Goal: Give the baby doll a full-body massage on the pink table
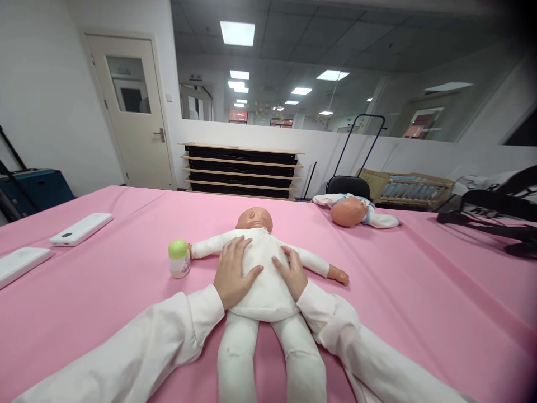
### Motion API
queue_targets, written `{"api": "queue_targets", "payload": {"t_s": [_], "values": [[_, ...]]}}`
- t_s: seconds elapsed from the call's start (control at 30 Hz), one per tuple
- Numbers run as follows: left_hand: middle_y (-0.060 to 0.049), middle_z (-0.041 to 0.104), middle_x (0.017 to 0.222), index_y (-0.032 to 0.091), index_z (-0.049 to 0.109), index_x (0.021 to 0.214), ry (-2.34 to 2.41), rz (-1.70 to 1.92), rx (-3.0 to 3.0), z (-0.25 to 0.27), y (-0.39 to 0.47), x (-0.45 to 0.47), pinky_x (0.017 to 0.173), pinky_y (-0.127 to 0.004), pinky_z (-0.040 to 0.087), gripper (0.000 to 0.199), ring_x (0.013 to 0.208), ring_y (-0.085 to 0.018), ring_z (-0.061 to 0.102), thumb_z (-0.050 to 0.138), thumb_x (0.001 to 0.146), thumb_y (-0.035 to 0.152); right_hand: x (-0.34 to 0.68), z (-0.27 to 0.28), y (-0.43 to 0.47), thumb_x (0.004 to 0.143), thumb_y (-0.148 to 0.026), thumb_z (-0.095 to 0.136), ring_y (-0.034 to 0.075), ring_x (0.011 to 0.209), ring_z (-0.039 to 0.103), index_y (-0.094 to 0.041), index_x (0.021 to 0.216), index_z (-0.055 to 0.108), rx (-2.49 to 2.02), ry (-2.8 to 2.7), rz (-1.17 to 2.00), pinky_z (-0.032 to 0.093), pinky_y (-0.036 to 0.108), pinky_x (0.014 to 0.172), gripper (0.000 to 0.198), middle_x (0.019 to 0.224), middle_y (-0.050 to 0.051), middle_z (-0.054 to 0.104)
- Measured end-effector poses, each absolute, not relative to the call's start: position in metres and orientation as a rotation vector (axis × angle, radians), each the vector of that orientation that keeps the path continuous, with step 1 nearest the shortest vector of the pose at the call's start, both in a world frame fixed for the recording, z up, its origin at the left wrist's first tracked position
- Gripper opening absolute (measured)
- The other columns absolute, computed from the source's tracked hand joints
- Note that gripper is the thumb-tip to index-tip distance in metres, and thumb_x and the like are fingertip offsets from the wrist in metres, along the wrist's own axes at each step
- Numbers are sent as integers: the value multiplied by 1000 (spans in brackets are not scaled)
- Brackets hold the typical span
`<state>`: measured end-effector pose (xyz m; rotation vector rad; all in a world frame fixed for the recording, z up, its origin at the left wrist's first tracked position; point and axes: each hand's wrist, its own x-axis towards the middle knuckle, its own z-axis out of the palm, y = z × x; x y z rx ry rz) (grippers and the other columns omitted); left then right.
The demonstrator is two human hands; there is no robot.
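Observation:
A baby doll with a white cloth body lies on the pink-covered table, its head away from me and its legs toward me. Its head is turned to the left and its arms are spread out. My left hand rests on the left side of its torso, fingers stretched out and thumb apart. On the right side of the torso lies my right hand, with its fingers also extended. Both palms face down against the cloth. A small jar with a green lid stands by the doll's hand on the left.
Two white box-shaped devices lie at the left of the pink tablecloth. A second doll in white and blue clothes lies at the far right. Black straps sit on the right edge. Behind are stacked boards and a chair.

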<state>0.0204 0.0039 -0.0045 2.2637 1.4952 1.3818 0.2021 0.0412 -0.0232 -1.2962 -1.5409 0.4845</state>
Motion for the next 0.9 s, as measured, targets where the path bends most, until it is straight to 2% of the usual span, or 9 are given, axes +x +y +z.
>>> {"api": "queue_targets", "payload": {"t_s": [0.07,0.17,0.3,0.43,0.53,0.6,0.67,0.8,0.9], "values": [[-13,29,142,18,36,131,1552,1263,2167,-15,9,22,105,-50,24,61,131,-28,23,53,78,44,197,-30,42,57,-64,59,31,127,31,-10,117,48,-1405,-1562,544,24,47,107,82,132,20,39],[-10,20,146,19,33,133,1520,1195,2092,-26,16,22,108,-50,20,59,135,-26,16,50,81,41,196,-37,45,55,-58,65,31,134,19,-10,125,42,-1441,-1653,607,16,48,110,88,142,19,24],[-7,27,144,19,40,129,1454,1281,2029,-28,20,22,111,-45,18,45,134,-21,20,39,85,24,203,-46,51,71,-48,51,26,132,26,-12,124,45,-1356,-1637,618,19,46,111,66,140,15,32],[-6,31,143,18,43,128,1466,1326,1986,-27,17,22,111,-42,18,47,133,-18,23,30,83,13,206,-48,47,82,-39,35,22,128,35,-14,118,53,-1254,-1627,476,23,44,110,48,134,12,41],[-7,28,144,18,40,130,1510,1272,2060,-24,12,22,111,-45,18,44,134,-21,21,34,87,25,204,-41,38,83,-46,37,22,130,31,-18,122,51,-1176,-1802,377,22,45,110,49,137,10,39],[-9,25,145,19,36,133,1535,1215,2125,-22,9,22,109,-48,18,52,135,-24,18,43,85,38,202,-36,34,80,-52,45,24,133,24,-18,127,46,-1181,-1921,376,19,47,111,59,141,10,32],[-10,22,146,19,33,134,1530,1192,2163,-22,9,22,109,-49,19,60,135,-26,16,49,81,43,201,-34,34,77,-53,49,25,135,19,-17,131,42,-1206,-1974,415,18,47,111,66,143,10,26],[-9,25,145,19,38,131,1502,1232,2151,-25,13,23,109,-47,20,49,134,-23,19,43,85,34,203,-40,42,83,-35,39,20,134,22,-17,130,44,-1172,-1936,473,19,43,112,50,143,8,27],[-8,28,144,18,43,127,1506,1256,2155,-26,14,23,109,-45,23,43,133,-21,23,35,85,19,203,-42,43,78,-18,33,18,132,27,-17,127,48,-1174,-1905,438,21,42,111,51,141,7,32]]}}
